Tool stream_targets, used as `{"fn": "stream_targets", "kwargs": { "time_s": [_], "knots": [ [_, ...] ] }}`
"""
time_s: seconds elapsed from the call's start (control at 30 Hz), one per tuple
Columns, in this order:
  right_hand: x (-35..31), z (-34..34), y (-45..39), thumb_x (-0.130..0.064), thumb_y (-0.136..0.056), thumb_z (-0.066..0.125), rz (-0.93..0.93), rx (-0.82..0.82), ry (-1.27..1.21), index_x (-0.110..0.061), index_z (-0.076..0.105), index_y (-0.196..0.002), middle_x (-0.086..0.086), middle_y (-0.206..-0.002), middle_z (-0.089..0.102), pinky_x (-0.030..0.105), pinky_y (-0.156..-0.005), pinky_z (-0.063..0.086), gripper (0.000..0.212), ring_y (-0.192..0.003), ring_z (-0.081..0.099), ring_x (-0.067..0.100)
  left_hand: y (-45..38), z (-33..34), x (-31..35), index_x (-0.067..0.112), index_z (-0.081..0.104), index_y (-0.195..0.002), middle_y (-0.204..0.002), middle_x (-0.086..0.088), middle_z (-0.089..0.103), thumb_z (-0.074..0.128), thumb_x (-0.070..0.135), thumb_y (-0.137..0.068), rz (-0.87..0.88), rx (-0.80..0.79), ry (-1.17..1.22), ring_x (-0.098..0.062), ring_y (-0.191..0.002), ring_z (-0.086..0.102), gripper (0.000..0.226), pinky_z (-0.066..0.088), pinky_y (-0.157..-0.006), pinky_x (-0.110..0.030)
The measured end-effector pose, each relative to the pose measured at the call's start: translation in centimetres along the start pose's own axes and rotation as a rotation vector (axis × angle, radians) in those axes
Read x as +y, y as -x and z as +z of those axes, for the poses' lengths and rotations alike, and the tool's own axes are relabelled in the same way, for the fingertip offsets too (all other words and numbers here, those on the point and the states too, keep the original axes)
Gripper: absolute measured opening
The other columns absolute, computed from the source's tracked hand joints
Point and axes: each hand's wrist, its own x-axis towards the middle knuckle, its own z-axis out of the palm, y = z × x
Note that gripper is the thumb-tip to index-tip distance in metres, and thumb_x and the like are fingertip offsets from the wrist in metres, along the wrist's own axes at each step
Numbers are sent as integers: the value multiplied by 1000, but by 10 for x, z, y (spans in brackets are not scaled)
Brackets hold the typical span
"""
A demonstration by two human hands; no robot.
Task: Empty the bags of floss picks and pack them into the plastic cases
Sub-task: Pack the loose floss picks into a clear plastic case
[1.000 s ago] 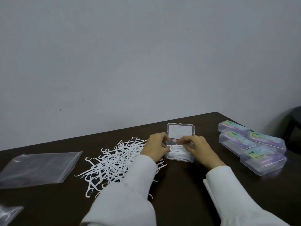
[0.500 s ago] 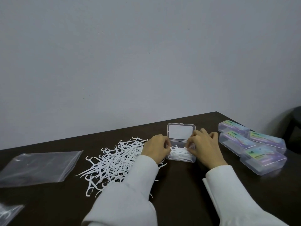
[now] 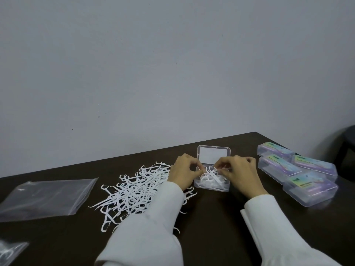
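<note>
The open case (image 3: 211, 184) is the reference point. Half a second ago the right hand (image 3: 241, 172) rested at the case's right rim, beside the lid; it now sits over the tray, and both hands meet above the contents. Several floss picks (image 3: 210, 174) now stand raised and crossed above the tray rim where they previously lay flatter. Judgement: the load is being lifted and realigned so the lid can shut; filling of this case is near its end.

The left hand (image 3: 182, 170) has curled fingers pinching picks at the case's left edge. The right hand's fingers pinch picks over the tray centre, though the exact contact is blurred.

Materials: the case is clear rigid plastic, rectangular, with rounded corners and a hinged lid standing behind the tray. The picks are thin white plastic, each with a forked head and a pointed tail. The loose pile (image 3: 134, 186) lies left of the case, tangled. Further left lies a flat glossy bag (image 3: 46, 196). Right of the case, four closed labelled cases (image 3: 297, 170) sit on the dark matte tabletop (image 3: 211, 217).
</note>
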Motion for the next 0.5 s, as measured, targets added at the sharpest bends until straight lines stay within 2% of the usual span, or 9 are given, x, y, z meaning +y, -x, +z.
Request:
{"fn": "stream_targets", "kwargs": {
  "time_s": [0.1,0.13,0.2,0.27,0.37,0.5],
  "knots": [
    [0,9,-3,-25,-85,65,-4,-25,-150,-29,67,-98,-11,-94,67,41,-107,33,14,-90,61,6,-1,2,-3,21,75,-88,-113,4,58,65,35,-85,-29,-19,14,-14,-110,50,17,40,-96,-41],
    [0,11,-3,-24,-84,67,-11,-39,-209,-30,68,-96,-12,-91,67,45,-103,40,13,-88,62,6,0,2,-4,21,76,-89,-110,4,59,62,36,-88,-31,-18,41,-16,-110,51,21,39,-98,-42],
    [-1,11,-4,-22,-84,66,-23,-61,-242,-31,68,-93,-15,-89,67,47,-98,44,13,-89,63,6,1,1,-4,18,76,-84,-95,9,60,56,31,-92,-43,3,118,-19,-108,54,26,37,-102,-47],
    [0,11,-4,-22,-86,65,-32,-54,-206,-33,68,-89,-16,-87,66,46,-99,43,11,-88,63,7,1,1,-5,19,74,-80,-89,9,59,56,29,-92,-52,40,165,-20,-105,56,24,38,-101,-47],
    [3,10,-3,-26,-84,67,-56,-87,-156,-37,65,-83,-21,-81,62,43,-103,38,11,-86,61,4,0,1,-8,24,71,-90,-104,2,63,62,32,-87,-31,53,106,-19,-107,55,13,38,-99,-47],
    [2,11,-1,-24,-85,65,-56,-150,-132,-35,66,-85,-19,-82,63,38,-107,26,11,-90,59,1,1,3,-5,29,72,-94,-116,5,60,62,28,-87,-15,-24,-35,-16,-116,49,12,29,-106,-51]
  ]
}}
